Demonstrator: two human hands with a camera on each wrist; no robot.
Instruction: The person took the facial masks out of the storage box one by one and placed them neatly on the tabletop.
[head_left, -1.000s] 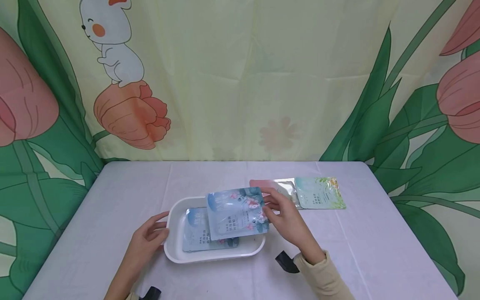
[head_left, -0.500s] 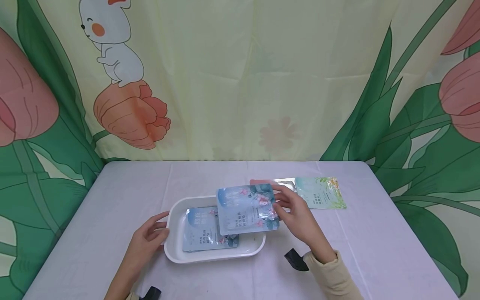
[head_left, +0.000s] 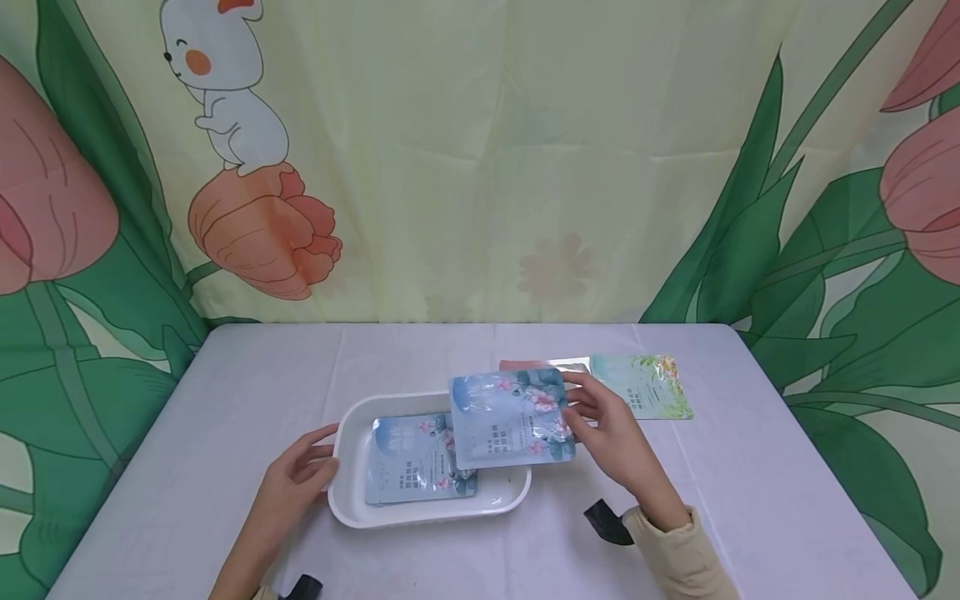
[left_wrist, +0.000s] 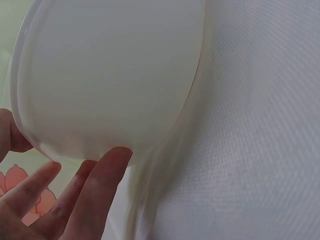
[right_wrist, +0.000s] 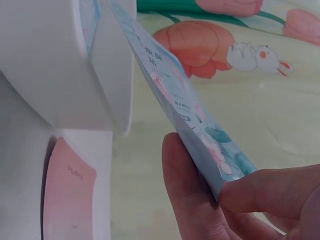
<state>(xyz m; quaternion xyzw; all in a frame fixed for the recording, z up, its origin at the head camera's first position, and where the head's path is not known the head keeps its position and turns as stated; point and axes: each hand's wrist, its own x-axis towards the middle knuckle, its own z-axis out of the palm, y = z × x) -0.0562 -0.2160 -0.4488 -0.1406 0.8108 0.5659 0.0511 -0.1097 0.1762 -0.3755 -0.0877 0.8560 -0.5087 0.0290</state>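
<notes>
In the head view, a white tray (head_left: 442, 522) stands on the table. A blue face mask packet (head_left: 408, 458) with printed flowers lies flat inside it. My left hand (head_left: 296, 471) holds the tray's left end. The left wrist view shows several fingers (left_wrist: 102, 182) against the outer wall of the tray (left_wrist: 110, 75). My right hand (head_left: 611, 425) pinches the right edge of a second blue packet (head_left: 510, 421), raised over the tray's right part and partly hiding the packet beneath. Seen from the right wrist, thumb and fingers clasp this packet (right_wrist: 175, 100) near one corner.
Behind the right hand lie a green packet (head_left: 645, 386) and a pink-and-silver packet (head_left: 525, 364), the latter mostly hidden by the raised packet and hand. A white cloth covers the table (head_left: 390, 358). A curtain (head_left: 450, 150) with flowers and a rabbit hangs behind.
My right hand has moved rightward with the raised packet, uncovering more of the packet in the tray and covering more of the pink-and-silver one. The left hand and tray stay put.
</notes>
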